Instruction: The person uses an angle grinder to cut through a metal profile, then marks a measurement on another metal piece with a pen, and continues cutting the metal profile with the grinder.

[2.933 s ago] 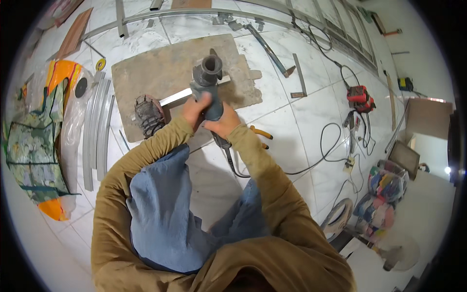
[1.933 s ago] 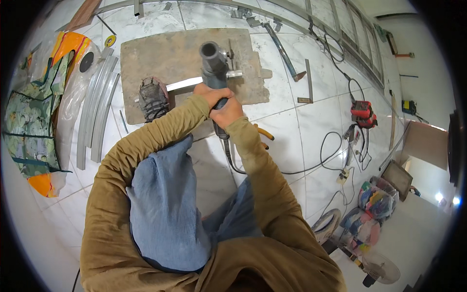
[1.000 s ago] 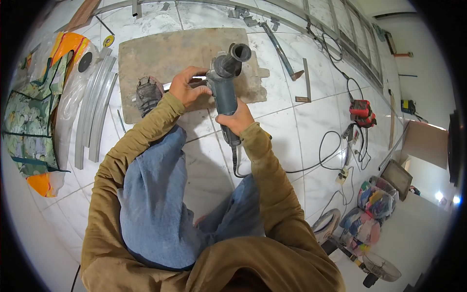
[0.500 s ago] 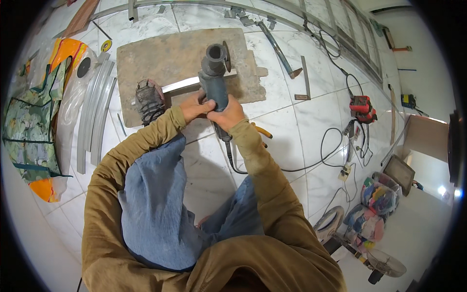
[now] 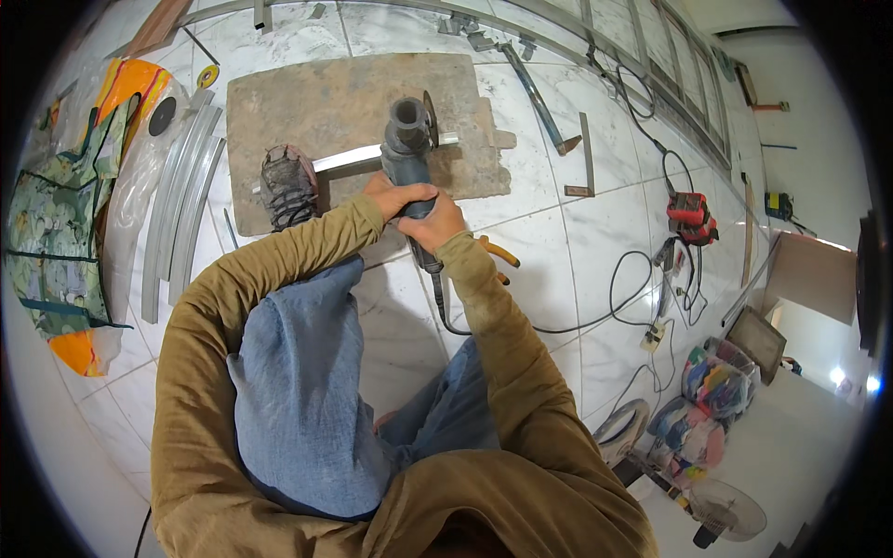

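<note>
Both my hands are wrapped round the body of a dark angle grinder (image 5: 406, 167). My left hand (image 5: 394, 196) closes on it from the left, its thumb across the top. My right hand (image 5: 437, 224) grips it lower down, on the right side. The grinder's thin cutting disc (image 5: 430, 118) stands edge-up at its far right; whether it spins I cannot tell. Beneath the grinder, a light metal strip (image 5: 348, 160) crosses a worn board (image 5: 307, 98). A laced shoe (image 5: 289, 189) on my left foot rests over the strip's left part.
Orange-handled pliers (image 5: 502, 253) lie right of the grinder, near its cord (image 5: 577, 329). A hammer (image 5: 541, 104) and a metal square (image 5: 587, 163) lie farther right. Curved metal profiles (image 5: 177, 205) and a patterned bag (image 5: 60, 232) are at left. A metal frame (image 5: 651, 84) spans the far right.
My left hand has shifted slightly right, its thumb reaching farther across the grinder. The grinder stays over the strip. The whole view has shifted a little.
</note>
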### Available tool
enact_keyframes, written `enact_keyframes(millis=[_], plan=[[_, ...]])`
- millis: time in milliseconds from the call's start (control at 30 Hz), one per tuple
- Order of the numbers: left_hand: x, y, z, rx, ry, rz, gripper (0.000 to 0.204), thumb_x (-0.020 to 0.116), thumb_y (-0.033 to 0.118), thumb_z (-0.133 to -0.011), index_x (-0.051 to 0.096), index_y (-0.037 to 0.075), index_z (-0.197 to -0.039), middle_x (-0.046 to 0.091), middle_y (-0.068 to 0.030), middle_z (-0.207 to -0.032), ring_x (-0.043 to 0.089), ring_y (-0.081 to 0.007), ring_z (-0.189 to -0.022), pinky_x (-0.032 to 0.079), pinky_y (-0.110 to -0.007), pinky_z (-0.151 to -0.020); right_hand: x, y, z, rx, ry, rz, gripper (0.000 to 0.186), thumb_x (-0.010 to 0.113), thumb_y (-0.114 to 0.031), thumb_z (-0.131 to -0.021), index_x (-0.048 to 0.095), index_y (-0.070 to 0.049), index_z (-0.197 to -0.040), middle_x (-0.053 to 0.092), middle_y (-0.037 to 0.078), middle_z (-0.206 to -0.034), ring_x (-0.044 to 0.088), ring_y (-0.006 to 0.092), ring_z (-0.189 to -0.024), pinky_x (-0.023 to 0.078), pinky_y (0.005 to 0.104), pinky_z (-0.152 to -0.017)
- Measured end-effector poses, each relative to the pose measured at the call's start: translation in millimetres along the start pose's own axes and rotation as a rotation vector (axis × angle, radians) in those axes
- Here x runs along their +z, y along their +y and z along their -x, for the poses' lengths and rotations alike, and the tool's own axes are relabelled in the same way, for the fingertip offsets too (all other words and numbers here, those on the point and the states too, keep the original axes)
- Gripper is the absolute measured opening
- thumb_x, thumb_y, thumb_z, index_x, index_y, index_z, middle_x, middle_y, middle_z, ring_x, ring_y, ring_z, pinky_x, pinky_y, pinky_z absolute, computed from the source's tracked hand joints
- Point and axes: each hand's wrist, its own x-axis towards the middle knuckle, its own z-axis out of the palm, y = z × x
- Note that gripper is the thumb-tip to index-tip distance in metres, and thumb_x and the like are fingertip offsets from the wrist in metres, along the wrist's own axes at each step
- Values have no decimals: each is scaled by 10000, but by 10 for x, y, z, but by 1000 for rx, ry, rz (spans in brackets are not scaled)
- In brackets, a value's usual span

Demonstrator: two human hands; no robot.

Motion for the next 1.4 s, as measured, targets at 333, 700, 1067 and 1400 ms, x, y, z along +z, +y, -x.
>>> enact_keyframes(millis=[333,700,1067,1400], plan=[[8,-84,-77,49,30,52,476,861,196,-765,632,23,-1145,701,-80,-1039,676,-172,-924,554,-337,-855,-2,-6,-31,31,-4,20,671,818,-297,-634,583,40,-1165,699,242,-1016,697,379,-972,554,427,-858],[10,-44,-61,67,34,26,503,866,223,-756,627,22,-1151,694,-77,-1043,668,-167,-924,552,-337,-858,-2,-6,-44,19,-13,-23,652,821,-290,-631,601,28,-1156,705,231,-1024,701,369,-972,557,416,-861],[-53,-98,-176,84,47,50,472,881,216,-736,653,19,-1099,700,-67,-988,667,-172,-878,562,-337,-806,62,115,-158,42,-34,3,700,831,-303,-628,580,8,-1203,694,222,-1071,691,350,-1009,549,419,-884],[-15,-105,-150,55,63,-35,482,879,203,-744,652,4,-1121,704,-72,-1011,670,-172,-895,556,-331,-819,-38,-109,-25,-21,-61,-96,518,811,-207,-667,644,11,-1106,720,124,-959,702,211,-877,560,351,-810]])
